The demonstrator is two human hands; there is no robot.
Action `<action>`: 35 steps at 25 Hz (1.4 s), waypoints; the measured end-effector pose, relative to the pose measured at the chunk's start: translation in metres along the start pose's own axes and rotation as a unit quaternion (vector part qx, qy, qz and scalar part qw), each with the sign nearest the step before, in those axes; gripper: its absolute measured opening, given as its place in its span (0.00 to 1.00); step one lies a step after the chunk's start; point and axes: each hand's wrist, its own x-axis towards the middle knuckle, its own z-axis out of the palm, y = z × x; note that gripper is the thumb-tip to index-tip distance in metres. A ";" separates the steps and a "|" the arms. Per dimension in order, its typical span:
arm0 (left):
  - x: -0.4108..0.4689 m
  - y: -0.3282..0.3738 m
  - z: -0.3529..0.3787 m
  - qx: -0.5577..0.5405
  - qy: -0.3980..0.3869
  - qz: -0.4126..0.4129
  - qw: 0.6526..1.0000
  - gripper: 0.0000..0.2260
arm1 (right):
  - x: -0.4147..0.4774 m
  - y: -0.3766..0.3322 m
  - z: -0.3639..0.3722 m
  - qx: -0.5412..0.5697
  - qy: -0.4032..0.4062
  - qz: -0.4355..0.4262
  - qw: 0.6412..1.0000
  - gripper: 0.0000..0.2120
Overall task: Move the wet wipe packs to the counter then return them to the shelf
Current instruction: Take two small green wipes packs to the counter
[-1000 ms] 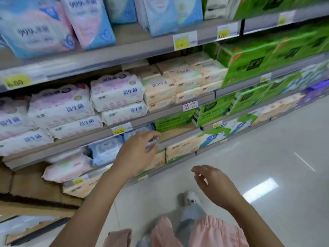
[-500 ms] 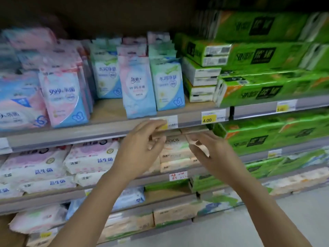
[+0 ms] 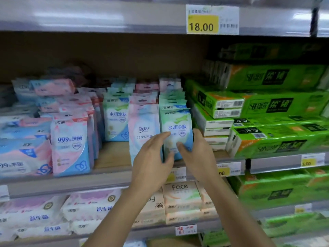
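A green-and-blue wet wipe pack [image 3: 178, 125] stands upright at the front of its row on the middle shelf [image 3: 71, 182], close to the centre of the view, with both hands on it. The right hand [image 3: 197, 157] grips it from 3 o'clock: the thumb is pressed on the lower front and the fingers [image 3: 197, 135] are wrapped round the right edge. The left hand [image 3: 151, 161] comes in from 8 o'clock with curved fingers lying along the pack's left edge and its thumb on the lower front; whether it is truly gripping or only touching cannot be told. At the pack's 9 o'clock, touching it, stands a pink wet wipe pack [image 3: 142, 125], partly covered by the left hand. At 3 o'clock lie stacked green tissue packs [image 3: 270, 104]. At 6 o'clock, one shelf down, sit Face tissue packs [image 3: 179, 195]. At 12 o'clock, on the edge of the shelf above, is an 18.00 price label [image 3: 203, 22]
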 end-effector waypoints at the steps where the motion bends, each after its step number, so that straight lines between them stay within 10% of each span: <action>1: 0.001 -0.002 0.001 -0.006 0.003 -0.002 1.000 0.22 | 0.001 -0.001 0.004 0.013 -0.004 0.010 1.000 0.15; 14: 0.008 -0.003 0.001 -0.137 0.002 -0.058 0.989 0.29 | -0.014 0.009 -0.001 0.309 0.118 0.020 0.944 0.19; 20: 0.008 0.008 0.000 -0.276 -0.030 -0.081 0.957 0.22 | -0.026 0.002 -0.012 0.429 0.015 -0.061 0.901 0.20; 24: 0.005 0.002 -0.010 -0.370 0.030 -0.115 0.921 0.16 | -0.026 -0.002 -0.008 0.374 0.027 -0.044 0.926 0.12; 29: -0.002 -0.015 -0.032 -0.402 0.082 -0.145 0.900 0.15 | -0.014 -0.002 0.007 -0.022 0.033 0.042 0.998 0.14; 35: -0.014 -0.029 -0.040 -0.390 0.077 -0.180 0.900 0.15 | -0.002 -0.007 0.013 -0.013 0.042 0.092 0.995 0.16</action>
